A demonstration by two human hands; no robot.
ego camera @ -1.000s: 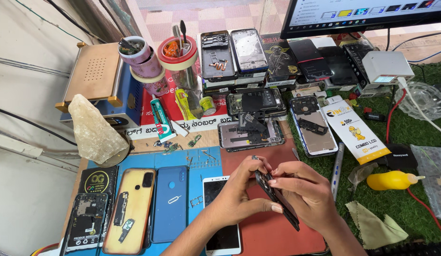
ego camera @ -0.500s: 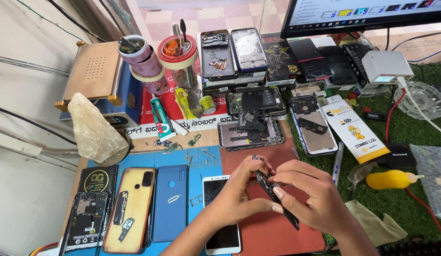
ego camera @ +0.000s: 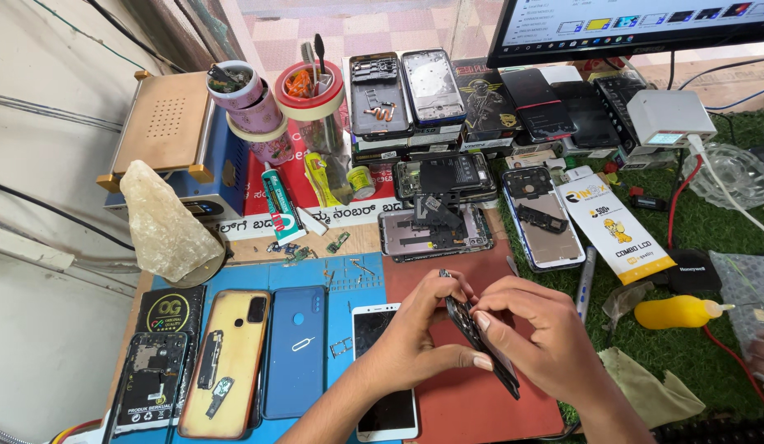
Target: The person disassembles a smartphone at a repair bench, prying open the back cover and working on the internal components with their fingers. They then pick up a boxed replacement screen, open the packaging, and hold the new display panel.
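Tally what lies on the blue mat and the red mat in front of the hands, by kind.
Phone held in both hands: 1
White-fronted phone lying flat: 1
Blue back cover: 1
Yellow back cover: 1
Opened phone frame, at the left edge: 1
Total: 5

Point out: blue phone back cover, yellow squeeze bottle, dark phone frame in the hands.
blue phone back cover [ego camera: 295, 353], head view, middle of its flat back.
yellow squeeze bottle [ego camera: 673, 312], head view, middle of its body.
dark phone frame [ego camera: 461, 315], head view, upper part showing between both hands.
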